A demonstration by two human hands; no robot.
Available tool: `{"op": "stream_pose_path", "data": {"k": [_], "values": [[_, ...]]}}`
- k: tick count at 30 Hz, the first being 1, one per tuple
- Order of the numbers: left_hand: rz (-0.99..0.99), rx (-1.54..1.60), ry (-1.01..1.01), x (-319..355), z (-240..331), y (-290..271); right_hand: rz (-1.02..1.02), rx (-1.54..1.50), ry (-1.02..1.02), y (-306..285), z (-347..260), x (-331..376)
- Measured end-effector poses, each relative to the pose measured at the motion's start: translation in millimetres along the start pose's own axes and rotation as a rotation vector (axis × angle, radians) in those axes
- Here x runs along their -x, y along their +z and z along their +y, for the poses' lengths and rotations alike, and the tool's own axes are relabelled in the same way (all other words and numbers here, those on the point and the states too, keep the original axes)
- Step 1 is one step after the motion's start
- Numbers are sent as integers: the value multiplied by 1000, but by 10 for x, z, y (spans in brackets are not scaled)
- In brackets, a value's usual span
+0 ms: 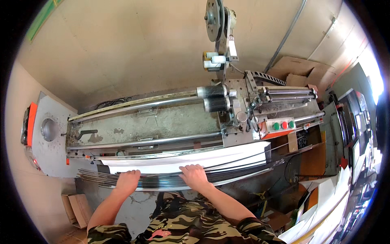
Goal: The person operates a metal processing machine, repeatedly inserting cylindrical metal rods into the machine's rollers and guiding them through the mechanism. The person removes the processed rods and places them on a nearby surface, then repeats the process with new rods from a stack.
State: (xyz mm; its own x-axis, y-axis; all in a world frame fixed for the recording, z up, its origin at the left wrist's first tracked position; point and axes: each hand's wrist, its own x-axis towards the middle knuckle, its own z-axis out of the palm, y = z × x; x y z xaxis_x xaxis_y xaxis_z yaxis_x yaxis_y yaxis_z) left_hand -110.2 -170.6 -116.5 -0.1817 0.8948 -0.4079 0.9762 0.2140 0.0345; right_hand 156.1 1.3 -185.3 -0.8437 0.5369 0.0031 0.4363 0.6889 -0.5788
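Note:
A bundle of long, thin dark rods (159, 181) lies crosswise in front of me, in a long trough with a white lining (150, 164). Over the left part of the bundle, my left hand (128, 181) is closed, its knuckles up. My right hand (195, 177) is curled over the rods near the middle, its fingertips partly hidden. The rods' left ends (87, 175) fan out slightly. On the right, a few rods lie apart from the bundle and slant upward.
Behind the trough stands a long machine with metal rails (150, 141), black rollers (215, 98) and a push-button box (280, 125). A spool wheel (213, 20) rises above it. A cardboard box (77, 210) sits at lower left, and white sheets (321, 215) lie at lower right.

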Motion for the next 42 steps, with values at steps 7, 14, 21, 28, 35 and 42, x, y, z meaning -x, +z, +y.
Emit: {"op": "stream_pose_path", "data": {"k": [7,14,21,28,35,42], "values": [[-59,496,111,-479,449,-844,-260,52,86,-1147,247,-9],[276,1288,165,-3265,1008,-2127,156,271,59,-2431,725,-828],[-607,1152,300,-5046,1486,-2088,33,423,199,-2596,1049,-1481],[-688,1413,428,-5300,1303,-1816,-30,349,116,-2691,1061,-1301],[-765,1818,411,-5162,1357,-1444,-158,368,128,-2745,1261,-1806],[-214,1177,661,-4880,1249,-1995,-198,259,101,-3021,1562,-2045]]}}
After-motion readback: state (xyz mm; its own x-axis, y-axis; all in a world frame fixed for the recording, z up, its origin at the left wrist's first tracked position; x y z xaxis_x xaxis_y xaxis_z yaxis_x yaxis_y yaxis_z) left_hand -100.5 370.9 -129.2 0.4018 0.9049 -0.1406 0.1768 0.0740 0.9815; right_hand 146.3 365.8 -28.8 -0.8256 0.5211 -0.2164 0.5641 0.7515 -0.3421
